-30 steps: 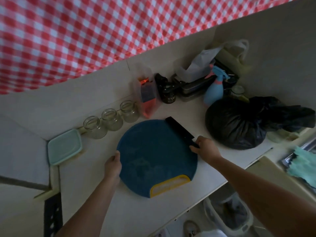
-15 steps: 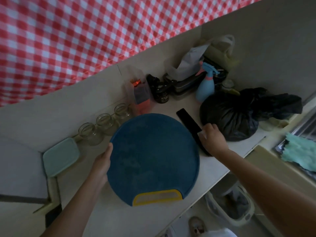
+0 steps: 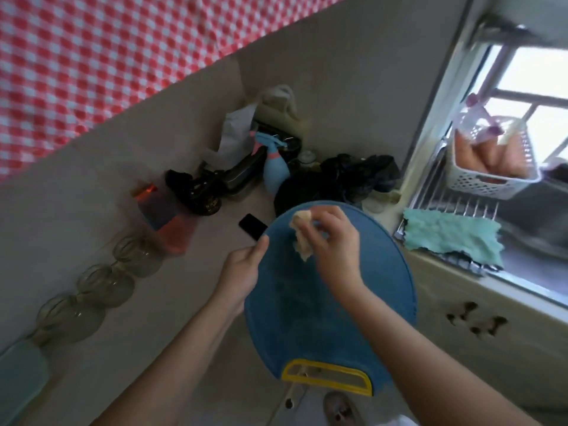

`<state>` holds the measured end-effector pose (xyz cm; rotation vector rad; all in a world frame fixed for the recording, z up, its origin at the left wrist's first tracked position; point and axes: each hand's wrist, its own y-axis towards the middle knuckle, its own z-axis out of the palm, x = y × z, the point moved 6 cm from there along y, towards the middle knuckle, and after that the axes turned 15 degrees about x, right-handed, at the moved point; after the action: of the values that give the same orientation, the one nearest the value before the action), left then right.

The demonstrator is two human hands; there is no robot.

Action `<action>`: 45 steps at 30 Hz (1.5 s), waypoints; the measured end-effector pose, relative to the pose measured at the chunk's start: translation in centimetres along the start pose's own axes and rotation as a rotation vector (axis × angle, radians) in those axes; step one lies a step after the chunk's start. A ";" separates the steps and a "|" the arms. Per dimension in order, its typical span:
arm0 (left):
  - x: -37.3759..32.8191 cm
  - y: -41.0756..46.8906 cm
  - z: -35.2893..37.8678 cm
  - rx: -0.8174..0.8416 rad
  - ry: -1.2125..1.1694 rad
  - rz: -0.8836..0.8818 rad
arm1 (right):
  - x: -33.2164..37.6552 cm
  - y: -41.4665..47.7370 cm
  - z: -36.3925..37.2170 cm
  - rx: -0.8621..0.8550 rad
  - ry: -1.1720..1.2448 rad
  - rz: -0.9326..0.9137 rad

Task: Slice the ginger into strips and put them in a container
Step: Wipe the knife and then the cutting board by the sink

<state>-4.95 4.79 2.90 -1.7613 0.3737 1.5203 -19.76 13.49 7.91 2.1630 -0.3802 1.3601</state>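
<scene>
A round blue cutting board (image 3: 310, 318) with a yellow handle slot (image 3: 327, 376) is lifted off the counter and tilted toward the sink side. My left hand (image 3: 242, 269) grips its left edge, thumb on top. My right hand (image 3: 333, 244) is over the board's upper part, pinching a pale knobbly piece of ginger (image 3: 302, 238) between its fingertips. A teal-lidded container (image 3: 18, 379) lies at the counter's far left edge.
Three glass jars (image 3: 104, 284) line the wall. A black phone (image 3: 252, 226), an orange and blue box (image 3: 166, 219), a blue spray bottle (image 3: 274, 170) and a black bag (image 3: 338, 182) crowd the back corner. A teal cloth (image 3: 451, 238) lies on the sink rack, below a white basket (image 3: 491, 158).
The board has been lifted from the counter and carried right toward the sink. My right hand left the black phone and now holds the ginger. The view swung right.
</scene>
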 end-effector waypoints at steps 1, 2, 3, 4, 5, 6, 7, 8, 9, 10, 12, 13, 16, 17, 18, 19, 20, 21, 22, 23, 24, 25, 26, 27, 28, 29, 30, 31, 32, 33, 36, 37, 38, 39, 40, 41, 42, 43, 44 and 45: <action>-0.4 0.4 1.0 0.011 0.019 0.012 | 0.0 0.0 0.2 -0.022 -0.065 -0.023; -0.8 0.7 1.9 0.019 0.043 0.036 | -0.2 0.2 0.6 -0.012 -0.110 -0.024; -1.1 1.1 2.8 0.035 0.079 0.060 | -0.5 0.4 1.0 0.013 -0.117 0.003; -1.3 1.4 3.6 0.051 0.124 0.080 | -0.9 0.5 1.3 0.038 -0.137 0.039; -1.7 1.7 4.4 0.052 0.174 0.104 | -1.1 0.6 1.2 0.040 -0.177 0.063; -2.0 1.8 4.9 0.039 0.231 0.127 | -1.2 0.7 0.7 0.018 -0.234 0.051; -2.4 1.8 5.5 0.028 0.300 0.145 | -1.2 0.7 0.1 -0.005 -0.280 0.013; -2.9 1.7 6.1 0.021 0.353 0.162 | -1.2 0.6 -0.6 -0.025 -0.315 -0.024; -2.8 1.9 6.5 0.040 0.385 0.172 | -1.6 0.6 -1.5 -0.045 -0.335 -0.033; -2.7 2.0 7.1 0.066 0.401 0.186 | -2.3 0.5 -2.4 -0.075 -0.346 -0.015; -2.2 2.2 8.0 0.133 0.371 0.195 | -4.5 -0.1 -4.5 -0.140 -0.335 0.102; -1.8 2.3 8.5 0.153 0.339 0.187 | -5.9 -0.5 -5.7 -0.178 -0.306 0.185; -1.7 2.6 9.5 0.159 0.303 0.189 | -10.7 -2.9 -9.7 -0.318 -0.184 0.402; -1.8 2.8 9.6 0.158 0.294 0.193 | -12.4 -3.8 -10.9 -0.356 -0.150 0.472; -2.1 2.9 9.8 0.163 0.294 0.195 | -14.2 -5.0 -11.8 -0.382 -0.124 0.546; -2.4 2.9 9.9 0.162 0.311 0.200 | -16.1 -6.2 -12.6 -0.403 -0.107 0.621; -2.9 2.9 9.9 0.147 0.344 0.217 | -17.9 -7.4 -13.2 -0.414 -0.098 0.706; -3.5 2.8 10.0 0.123 0.386 0.239 | -19.6 -8.6 -13.7 -0.423 -0.081 0.799; -4.2 2.6 10.1 0.102 0.434 0.263 | -20.8 -9.8 -14.3 -0.445 -0.045 0.892; -4.8 2.4 10.2 0.090 0.473 0.290 | -21.5 -10.7 -14.7 -0.482 -0.008 0.957; -5.3 2.3 10.3 0.083 0.504 0.312 | -21.4 -11.0 -15.2 -0.521 0.018 0.969; -5.6 2.4 10.3 0.077 0.527 0.325 | -20.6 -10.5 -15.4 -0.545 0.033 0.907; -5.7 2.5 10.3 0.071 0.547 0.331 | -19.0 -9.4 -15.4 -0.544 0.044 0.802; -5.6 2.7 10.4 0.065 0.555 0.328 | -16.8 -7.9 -14.9 -0.525 0.063 0.687; -5.4 2.9 10.4 0.056 0.561 0.317 | -14.1 -6.3 -13.9 -0.489 0.078 0.568; -5.2 3.1 10.6 0.045 0.561 0.304 | -11.5 -4.8 -12.6 -0.443 0.087 0.454; -5.0 3.2 10.8 0.036 0.557 0.293 | -9.0 -3.5 -11.0 -0.385 0.089 0.353; -5.0 3.3 11.1 0.027 0.553 0.292 | -7.0 -2.5 -9.4 -0.319 0.071 0.270; -5.0 3.2 11.5 0.023 0.549 0.289 | -5.4 -1.7 -7.7 -0.252 0.039 0.209; -5.0 3.2 11.9 0.025 0.537 0.284 | -4.3 -1.1 -6.3 -0.201 -0.002 0.177; -4.9 2.9 12.4 0.023 0.495 0.276 | -3.9 0.0 -5.4 -0.171 -0.195 0.203; -4.9 2.7 12.4 0.019 0.497 0.288 | -4.8 0.2 -6.0 -0.174 -0.241 0.246; -4.8 2.4 12.3 0.016 0.498 0.298 | -6.3 0.3 -7.0 -0.177 -0.269 0.318; -4.8 2.1 12.1 0.013 0.485 0.305 | -8.3 0.1 -8.3 -0.190 -0.289 0.420; -4.7 1.9 11.8 0.006 0.466 0.302 | -10.8 -0.5 -9.8 -0.212 -0.297 0.538; -4.7 1.7 11.5 -0.003 0.445 0.294 | -13.6 -1.7 -11.2 -0.232 -0.287 0.657; -4.8 1.6 11.2 -0.011 0.426 0.285 | -16.4 -3.4 -12.5 -0.242 -0.271 0.779; -4.9 1.5 10.8 -0.021 0.421 0.282 | -18.8 -5.2 -13.6 -0.246 -0.256 0.900; -5.1 1.4 10.5 -0.032 0.433 0.283 | -20.7 -7.1 -14.4 -0.261 -0.247 1.004; -5.4 1.3 10.2 -0.046 0.447 0.283 | -21.8 -8.4 -15.1 -0.298 -0.236 1.058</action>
<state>-14.40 9.74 7.48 -2.1551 0.8468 1.3137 -36.37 28.04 -9.03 1.8807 -1.8756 1.3669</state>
